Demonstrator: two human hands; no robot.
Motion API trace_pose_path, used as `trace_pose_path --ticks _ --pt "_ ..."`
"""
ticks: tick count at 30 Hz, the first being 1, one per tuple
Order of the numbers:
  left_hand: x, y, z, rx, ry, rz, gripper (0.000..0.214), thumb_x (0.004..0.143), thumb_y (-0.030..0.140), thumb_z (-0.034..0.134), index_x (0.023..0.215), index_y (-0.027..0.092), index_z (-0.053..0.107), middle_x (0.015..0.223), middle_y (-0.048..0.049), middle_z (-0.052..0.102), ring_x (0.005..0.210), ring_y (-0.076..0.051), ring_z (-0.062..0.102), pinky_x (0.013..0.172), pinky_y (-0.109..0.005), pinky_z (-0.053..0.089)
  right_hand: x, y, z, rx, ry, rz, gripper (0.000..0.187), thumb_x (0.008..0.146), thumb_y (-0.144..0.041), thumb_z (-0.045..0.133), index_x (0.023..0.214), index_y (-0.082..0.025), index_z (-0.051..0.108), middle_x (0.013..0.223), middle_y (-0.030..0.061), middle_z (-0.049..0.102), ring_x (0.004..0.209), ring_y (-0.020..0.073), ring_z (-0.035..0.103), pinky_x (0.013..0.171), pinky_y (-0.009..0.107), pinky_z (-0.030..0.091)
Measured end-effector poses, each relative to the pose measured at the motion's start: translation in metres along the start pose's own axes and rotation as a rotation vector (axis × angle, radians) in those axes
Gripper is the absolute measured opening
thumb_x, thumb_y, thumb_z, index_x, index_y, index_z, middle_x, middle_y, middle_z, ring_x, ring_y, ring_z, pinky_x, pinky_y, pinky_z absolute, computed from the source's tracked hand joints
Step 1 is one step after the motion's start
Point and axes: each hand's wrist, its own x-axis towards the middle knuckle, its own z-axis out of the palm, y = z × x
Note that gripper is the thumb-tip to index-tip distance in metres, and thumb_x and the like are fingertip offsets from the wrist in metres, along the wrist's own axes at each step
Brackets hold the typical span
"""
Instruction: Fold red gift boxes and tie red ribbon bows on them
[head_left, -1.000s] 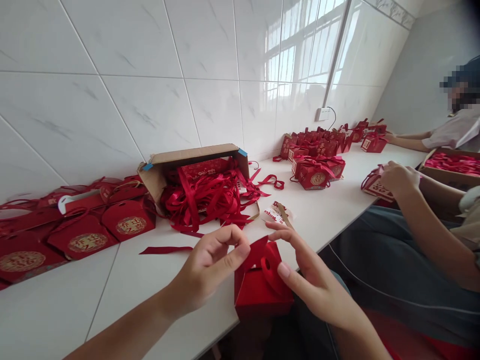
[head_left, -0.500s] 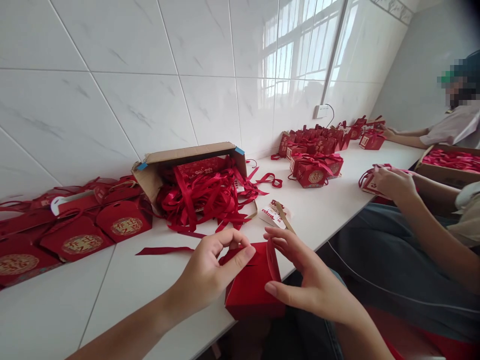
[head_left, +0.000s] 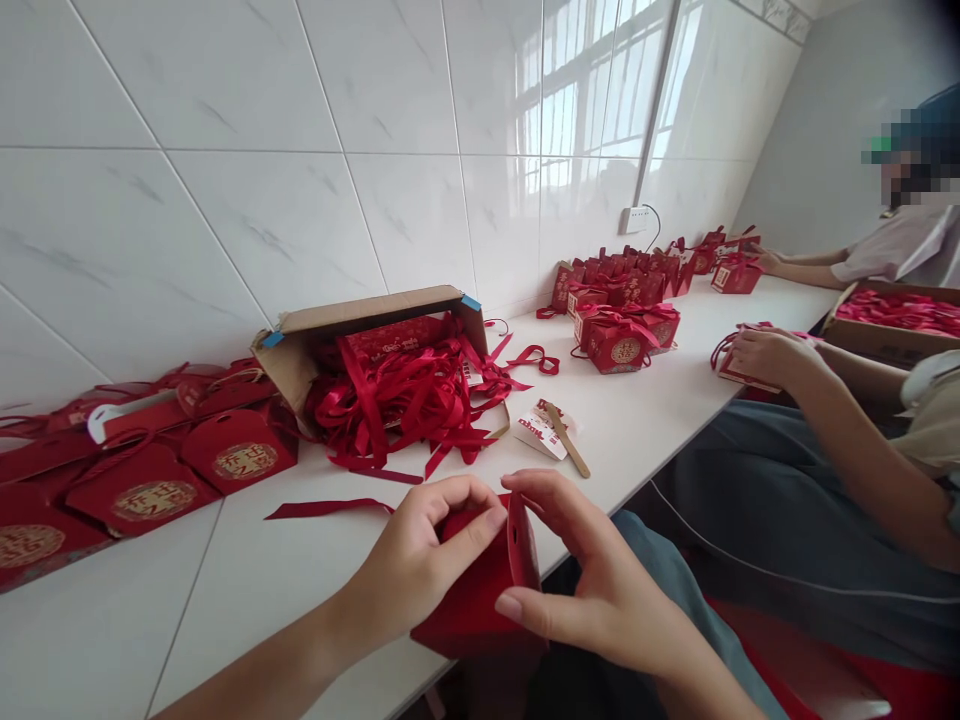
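Note:
A red paper gift box [head_left: 469,610] is tilted at the table's front edge, its plain red side toward me. My left hand [head_left: 427,550] curls over its left part with thumb and fingers pinched, and red card shows inside the curl; the exact grip is hidden. My right hand [head_left: 592,570] spans the right flap [head_left: 519,540], which has a small hole, with the thumb on the near edge and fingertips at the top. Beyond the left hand, a dark red ribbon strip [head_left: 330,508] lies on the white table [head_left: 247,610].
A cardboard carton [head_left: 285,365] spills red ribbons [head_left: 405,410]. Decorated red boxes [head_left: 157,490] stand left, with more [head_left: 622,340] farther along the wall. A wooden stick [head_left: 568,442] lies over printed cards [head_left: 541,430]. At right, a co-worker's hand [head_left: 772,355] holds a box; another person sits beyond.
The box has shifted left and toward me, tilting more. My right hand has moved left with its flap, closer to my left hand. The view has turned slightly.

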Motion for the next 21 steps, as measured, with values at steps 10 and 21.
trace_pose_path --ticks 10,21 --pt "0.0015 -0.0047 0.0024 -0.086 -0.071 -0.035 0.024 0.09 0.039 0.056 0.084 0.016 0.062 0.079 -0.0009 0.062 0.075 -0.015 0.056 0.071 -0.024 0.044 0.0048 -0.0015 -0.0035 0.044 -0.02 -0.004 0.036 0.073 -0.029 0.079 0.09 -0.024 0.048 0.124 0.0045 0.051 0.121 0.0205 0.048 0.101 0.03 0.041" --pt "-0.0004 -0.0034 0.005 -0.116 -0.085 -0.05 0.028 0.091 0.041 0.054 0.08 0.016 0.061 0.075 0.0008 0.057 0.071 -0.012 0.05 0.066 -0.022 0.041 0.0083 -0.007 -0.0027 -0.117 -0.02 -0.093 0.008 0.096 -0.025 0.046 0.089 -0.022 0.048 0.107 0.0067 0.054 0.114 0.0193 0.05 0.097 0.031 0.043"
